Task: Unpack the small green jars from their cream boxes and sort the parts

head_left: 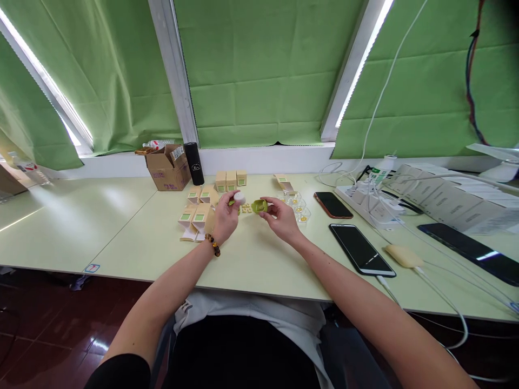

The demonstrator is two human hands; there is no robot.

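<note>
The left hand is raised just above the middle of the counter, its fingers clamped on a small white round piece. Just to its right, the right hand has its fingers pinched together on a small green piece. The two pieces are near each other but apart. A beaded bracelet sits on the left wrist.

Flat small boxes with green labels lie just left of the left hand, and three upright boxes stand beyond it. Farther left are an open cardboard carton and a black flask. Clear little cups with yellow contents sit just right of the right hand. Two phones lie farther right, beside a white power strip with cables.
</note>
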